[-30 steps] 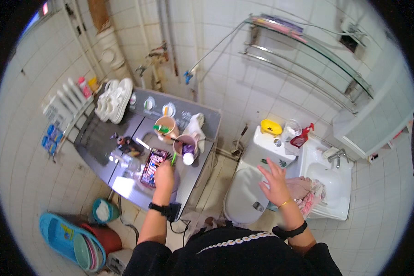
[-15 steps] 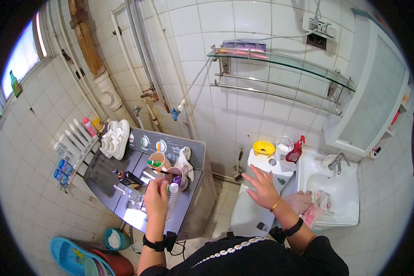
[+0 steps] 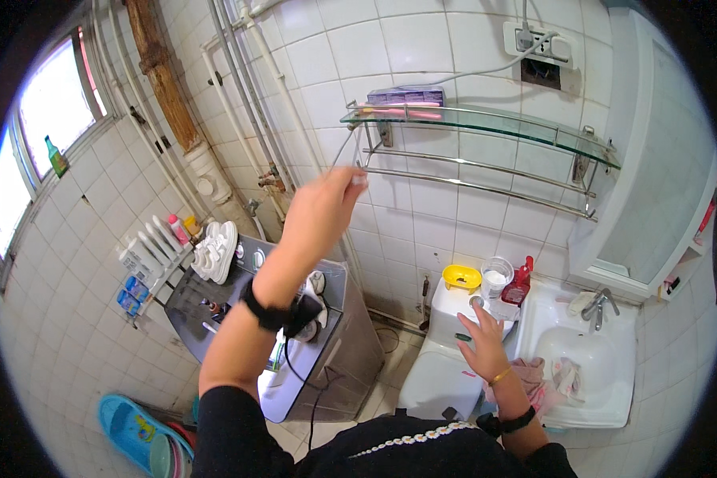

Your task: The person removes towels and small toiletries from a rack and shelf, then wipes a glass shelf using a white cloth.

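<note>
My left hand (image 3: pixel 323 211) is raised in front of the tiled wall, by the left end of the glass shelf (image 3: pixel 518 130). Its fingers are closed in a pinch, with something small and pale at the tips that I cannot make out. My left forearm covers much of the washing machine (image 3: pixel 327 374) and the things on it. Above the white toilet (image 3: pixel 442 386), my right hand (image 3: pixel 482 350) has its fingers spread and holds nothing. On the shelf lie purple boxes (image 3: pixel 406 97) and a pink stick-like item (image 3: pixel 410 113).
A yellow dish (image 3: pixel 461 277), a clear tub (image 3: pixel 495 275) and a red spray bottle (image 3: pixel 519 283) stand on the toilet tank. Cloths (image 3: pixel 566 378) hang in the sink (image 3: pixel 609 406) at right. White shoes (image 3: pixel 215 251) rest on the machine. A blue basin (image 3: pixel 123 430) is at lower left.
My left hand has risen from the cups on the washing machine up to the shelf's left end. My right hand has lowered slightly and shifted right, its fingers still spread. The view has tilted upward.
</note>
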A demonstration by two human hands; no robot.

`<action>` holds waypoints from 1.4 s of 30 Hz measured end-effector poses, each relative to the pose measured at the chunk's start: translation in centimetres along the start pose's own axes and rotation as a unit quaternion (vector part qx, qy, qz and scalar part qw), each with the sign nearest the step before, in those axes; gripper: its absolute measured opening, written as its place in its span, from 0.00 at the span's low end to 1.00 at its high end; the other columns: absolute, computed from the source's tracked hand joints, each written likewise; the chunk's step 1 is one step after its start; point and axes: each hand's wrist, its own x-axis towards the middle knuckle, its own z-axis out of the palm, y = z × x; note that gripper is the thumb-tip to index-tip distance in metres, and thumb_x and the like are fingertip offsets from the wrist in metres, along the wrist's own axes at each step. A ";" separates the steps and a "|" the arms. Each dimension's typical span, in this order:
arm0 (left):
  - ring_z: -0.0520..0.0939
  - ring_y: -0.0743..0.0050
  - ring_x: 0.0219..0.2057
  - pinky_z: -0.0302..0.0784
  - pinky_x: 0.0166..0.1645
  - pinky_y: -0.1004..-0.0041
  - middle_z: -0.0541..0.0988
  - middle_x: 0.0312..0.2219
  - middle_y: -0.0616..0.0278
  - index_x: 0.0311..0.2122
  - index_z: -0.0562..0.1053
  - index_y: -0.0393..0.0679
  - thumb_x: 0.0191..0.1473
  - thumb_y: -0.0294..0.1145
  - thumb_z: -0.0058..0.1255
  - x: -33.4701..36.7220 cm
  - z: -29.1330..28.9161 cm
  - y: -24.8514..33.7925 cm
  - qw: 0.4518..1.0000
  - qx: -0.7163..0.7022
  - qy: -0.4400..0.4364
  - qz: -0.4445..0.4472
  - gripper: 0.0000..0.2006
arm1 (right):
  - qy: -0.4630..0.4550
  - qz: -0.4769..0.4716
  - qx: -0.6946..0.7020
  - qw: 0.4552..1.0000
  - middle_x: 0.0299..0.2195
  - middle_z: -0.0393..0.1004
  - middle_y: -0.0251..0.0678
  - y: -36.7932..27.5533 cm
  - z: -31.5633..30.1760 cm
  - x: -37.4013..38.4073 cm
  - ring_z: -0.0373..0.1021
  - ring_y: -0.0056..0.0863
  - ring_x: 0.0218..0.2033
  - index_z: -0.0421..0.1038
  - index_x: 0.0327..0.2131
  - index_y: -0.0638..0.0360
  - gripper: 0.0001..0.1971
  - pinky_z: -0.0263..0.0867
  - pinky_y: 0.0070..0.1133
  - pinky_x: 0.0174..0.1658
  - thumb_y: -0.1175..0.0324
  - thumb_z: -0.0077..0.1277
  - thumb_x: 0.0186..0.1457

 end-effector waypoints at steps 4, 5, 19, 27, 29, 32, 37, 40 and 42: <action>0.93 0.36 0.47 0.89 0.52 0.47 0.93 0.46 0.47 0.53 0.88 0.42 0.80 0.39 0.62 11.8 4.1 -1.3 0.990 0.124 0.017 0.068 0.12 | 0.022 0.018 0.023 0.999 0.90 0.54 0.51 4.6 -1.7 -1.2 0.53 0.59 0.88 0.74 0.82 0.40 0.41 0.41 0.75 0.85 0.63 0.73 0.67; 0.93 0.36 0.47 0.89 0.52 0.47 0.93 0.46 0.47 0.53 0.88 0.42 0.80 0.39 0.62 14.4 5.3 -2.0 0.989 0.126 0.018 0.071 0.12 | 0.038 0.023 0.026 0.999 0.90 0.54 0.51 5.7 -2.0 -1.6 0.54 0.59 0.87 0.74 0.82 0.41 0.41 0.42 0.73 0.85 0.64 0.74 0.66; 0.97 0.51 0.45 0.92 0.49 0.55 0.97 0.43 0.59 0.49 0.95 0.52 0.64 0.27 0.66 33.6 18.2 -8.6 0.915 0.308 -0.250 0.077 0.13 | 0.039 0.138 0.012 0.990 0.89 0.58 0.54 15.0 -4.5 -3.0 0.58 0.61 0.84 0.76 0.79 0.47 0.39 0.46 0.63 0.86 0.66 0.73 0.64; 0.95 0.42 0.51 0.91 0.54 0.53 0.96 0.50 0.51 0.46 0.95 0.52 0.58 0.32 0.70 37.2 21.2 -9.6 0.886 0.304 -0.349 0.023 0.12 | 0.059 0.129 0.024 0.990 0.90 0.54 0.52 18.1 -4.0 -2.3 0.56 0.62 0.86 0.75 0.81 0.43 0.41 0.45 0.73 0.84 0.63 0.73 0.65; 0.95 0.43 0.51 0.91 0.54 0.53 0.96 0.50 0.51 0.47 0.95 0.52 0.60 0.32 0.69 37.2 21.6 -9.6 0.880 0.311 -0.358 0.017 0.11 | 0.049 0.139 0.029 0.989 0.90 0.54 0.52 17.7 -4.1 -2.1 0.55 0.61 0.86 0.75 0.81 0.43 0.41 0.45 0.73 0.84 0.63 0.73 0.65; 0.95 0.48 0.45 0.89 0.48 0.52 0.95 0.41 0.55 0.46 0.94 0.51 0.64 0.29 0.69 36.0 20.8 -12.0 0.900 0.282 -0.323 0.079 0.08 | 0.041 0.135 0.040 0.989 0.90 0.53 0.51 16.7 -4.1 -1.6 0.55 0.61 0.87 0.75 0.81 0.43 0.42 0.44 0.73 0.85 0.64 0.73 0.65; 0.94 0.42 0.46 0.89 0.48 0.49 0.93 0.41 0.53 0.50 0.88 0.49 0.74 0.33 0.62 34.3 19.6 -10.7 0.927 0.246 -0.246 0.140 0.07 | 0.044 0.136 0.025 0.989 0.90 0.54 0.52 15.7 -4.3 -1.7 0.56 0.60 0.86 0.75 0.81 0.43 0.41 0.43 0.74 0.85 0.65 0.73 0.65; 0.93 0.40 0.46 0.88 0.49 0.46 0.93 0.42 0.51 0.52 0.88 0.49 0.77 0.35 0.60 32.7 17.2 -10.1 0.931 0.284 -0.191 0.123 0.08 | 0.025 0.143 0.026 0.989 0.90 0.55 0.52 14.3 -4.0 -1.7 0.56 0.61 0.86 0.75 0.81 0.43 0.41 0.43 0.72 0.85 0.66 0.73 0.66; 0.93 0.40 0.46 0.88 0.49 0.45 0.93 0.42 0.50 0.53 0.88 0.49 0.78 0.37 0.60 31.0 15.5 -9.5 0.942 0.281 -0.126 0.136 0.09 | 0.035 0.114 0.030 0.992 0.89 0.56 0.52 13.4 -3.3 -1.5 0.57 0.61 0.86 0.74 0.81 0.44 0.41 0.45 0.68 0.86 0.66 0.73 0.66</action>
